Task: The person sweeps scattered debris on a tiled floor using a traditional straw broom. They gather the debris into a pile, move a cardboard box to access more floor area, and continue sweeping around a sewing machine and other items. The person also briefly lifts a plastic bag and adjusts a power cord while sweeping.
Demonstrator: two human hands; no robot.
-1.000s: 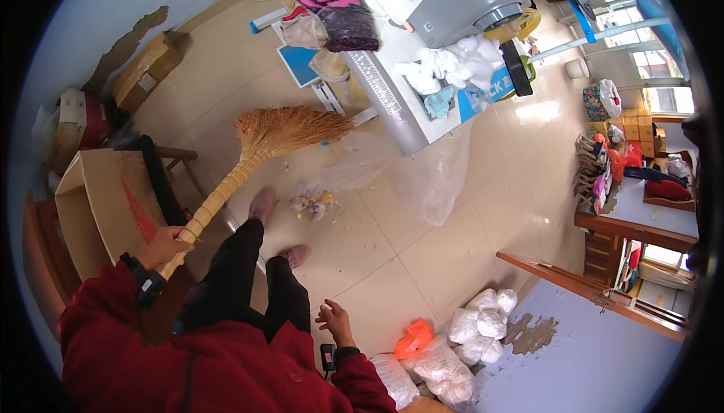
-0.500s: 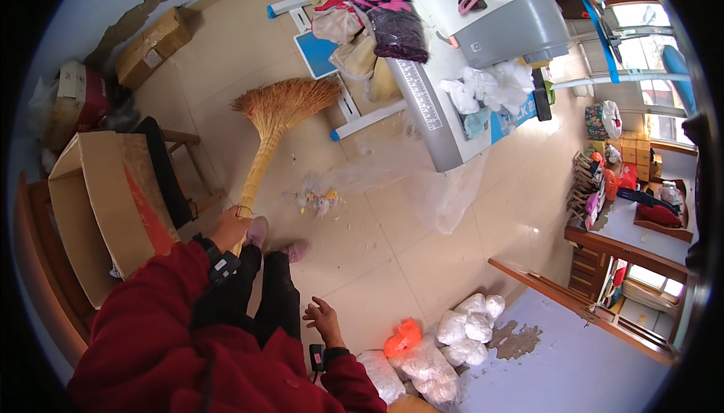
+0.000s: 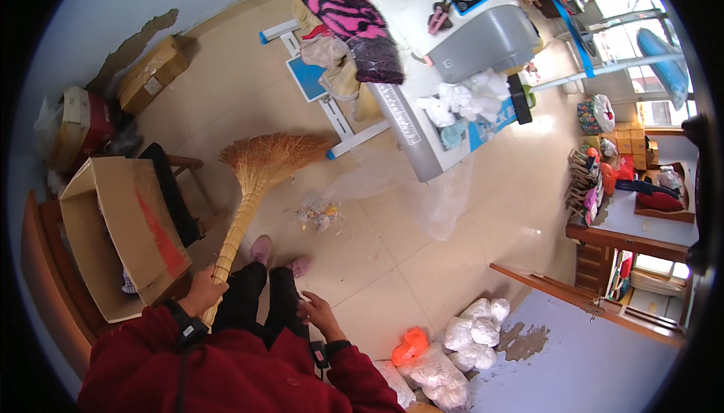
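A straw broom [image 3: 243,221] slants across the floor at left, its bristles fanned out at the far end. My left hand [image 3: 202,291] is wrapped round its pale bound handle, near the cardboard box. Held in front of my dark trousers, my right hand [image 3: 321,315] has loosely bent fingers and nothing visible in them. To the right of the broom lies a small heap of mixed scraps [image 3: 320,214]. Beyond it, a thin clear plastic sheet [image 3: 445,202] is spread on the tiles, partly under the sewing machine table.
A large open carton [image 3: 154,239] and a black-seated stool [image 3: 167,190] stand at left. The machine table [image 3: 422,160], piled with cloth, juts in from the far side, its footed stand [image 3: 335,122] near the bristles. White stuffed bags [image 3: 437,375] sit at lower right beside an open wooden door [image 3: 581,303].
My left hand has drawn the broom nearer, its bristles now lower and slightly left. My right hand's fingers have bent in more. The whole view has shifted a little.
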